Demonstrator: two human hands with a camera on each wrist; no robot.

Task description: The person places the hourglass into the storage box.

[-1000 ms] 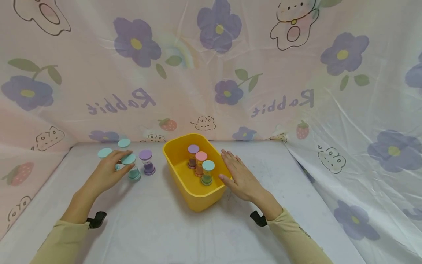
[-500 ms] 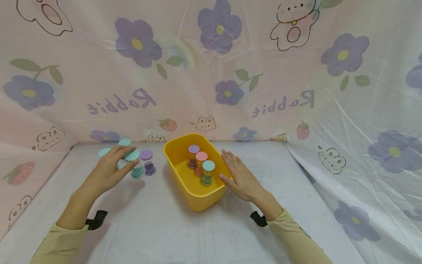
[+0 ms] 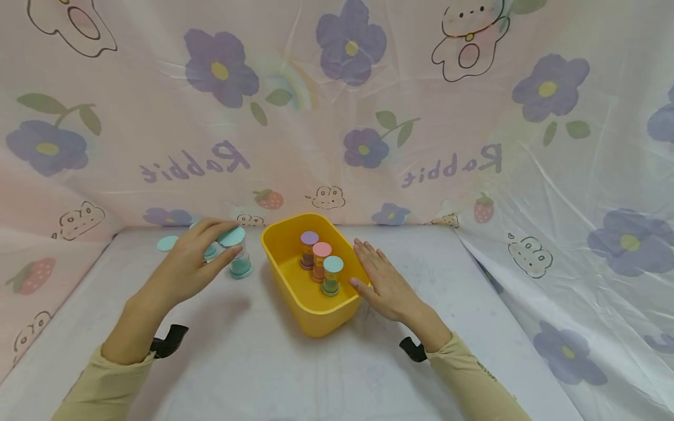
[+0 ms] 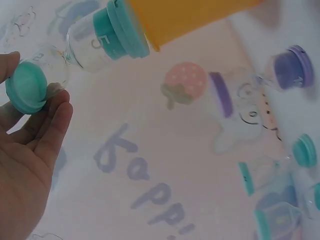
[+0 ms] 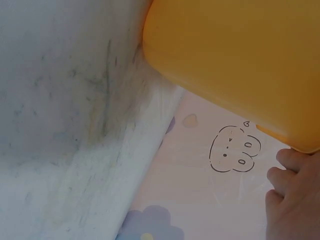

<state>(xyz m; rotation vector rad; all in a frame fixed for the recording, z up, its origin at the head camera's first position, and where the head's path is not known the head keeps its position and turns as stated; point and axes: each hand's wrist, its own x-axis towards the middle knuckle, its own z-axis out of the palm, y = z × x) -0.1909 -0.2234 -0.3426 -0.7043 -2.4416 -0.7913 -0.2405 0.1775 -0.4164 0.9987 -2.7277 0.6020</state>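
Note:
My left hand (image 3: 218, 244) pinches a teal sand timer (image 3: 237, 254) by its top cap and holds it upright just left of the yellow bin (image 3: 279, 266). In the left wrist view the fingers (image 4: 52, 117) curl round the timer's cap (image 4: 26, 87), and its other end (image 4: 122, 31) is close to the yellow bin (image 4: 190, 15). Three timers stand in the bin, capped purple (image 3: 309, 238), pink (image 3: 322, 249) and teal (image 3: 333, 264). My right hand (image 3: 368, 266) lies flat against the bin's right wall, fingers straight; the right wrist view shows its fingers (image 5: 292, 200) beside the bin (image 5: 240, 60).
A purple timer (image 4: 287, 67) and several teal timers (image 4: 302, 150) stand on the white table; from the head view a teal cap (image 3: 167, 242) shows at the back left, the purple one hidden behind the held timer. A flowered plastic sheet (image 3: 337, 117) walls the back and both sides.
My left hand has taken the teal timer from the group and carried it right toward the bin, covering the purple timer. The right hand and the bin have not moved.

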